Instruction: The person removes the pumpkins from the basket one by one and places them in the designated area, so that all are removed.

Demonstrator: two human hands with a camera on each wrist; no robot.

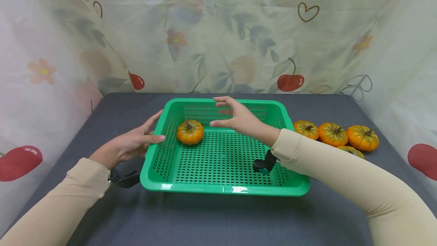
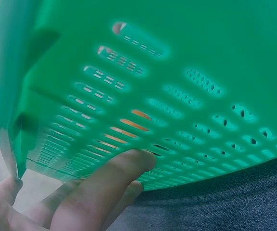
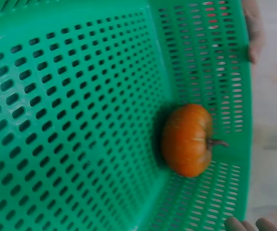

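A green plastic basket (image 1: 225,190) with slotted walls stands on the table. My left hand (image 1: 133,141) grips its left rim, thumb over the edge and fingers (image 2: 104,187) against the outer wall. One small orange pumpkin (image 1: 190,132) sits inside, near the left wall; the right wrist view shows the same pumpkin (image 3: 187,140) with its stem pointing sideways. Above the basket is my right hand (image 1: 239,117), thumb and fingers spread apart with nothing between them. Only the fingertips (image 3: 234,224) of that hand appear in the right wrist view.
Several more orange pumpkins (image 1: 332,134) lie on the table right of the basket, one partly hidden by the right sleeve (image 1: 327,162). Dark grey cloth (image 1: 211,219) covers the table. Printed curtains (image 1: 218,48) hang behind and at both sides.
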